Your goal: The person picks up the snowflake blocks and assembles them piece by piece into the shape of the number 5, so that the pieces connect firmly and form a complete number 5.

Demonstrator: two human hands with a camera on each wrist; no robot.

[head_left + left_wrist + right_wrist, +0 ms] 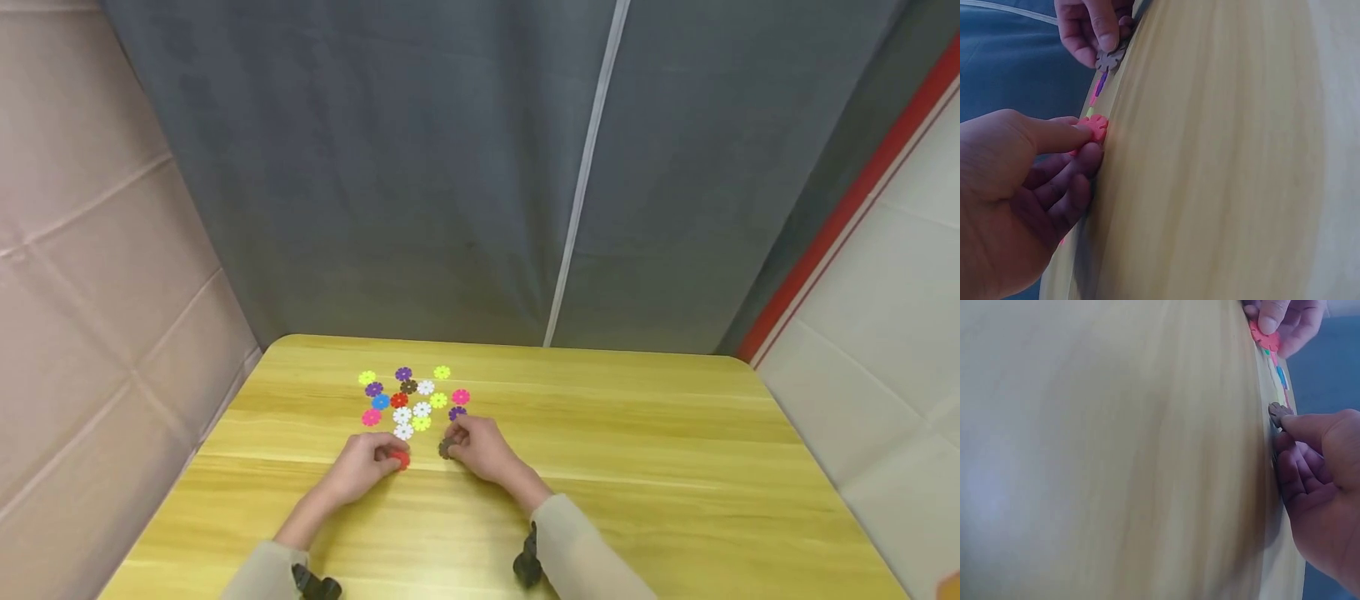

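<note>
Red snowflake disc [401, 457] pinched between thumb and fingers of left hand [365, 467], low over the near-middle of the yellow wooden table [675, 467]; seen from the left wrist, thumb on top of the disc [1094, 128], curled fingers [1082, 162] beneath, disc edge at the tabletop. Brown snowflake disc [446, 448] gripped likewise by right hand [480, 448], thumb over it and fingers folded under; from the right wrist, disc [1279, 414] held at the thumb tip, just off the wood. Both hands knuckles-up, close together yet apart, the two discs near each other but not touching. Both wrists resting toward the table, beige sleeves [585, 550] running back to the near edge, a dark wrist-mounted camera [527, 562] under each forearm. Just beyond the fingertips, a loose flat cluster of snowflake discs [412, 400] on the table: white, yellow-green, pink, purple, blue, red, brown. Behind the table, a grey curtain [420, 167]; at left, a padded beige wall [82, 275].
</note>
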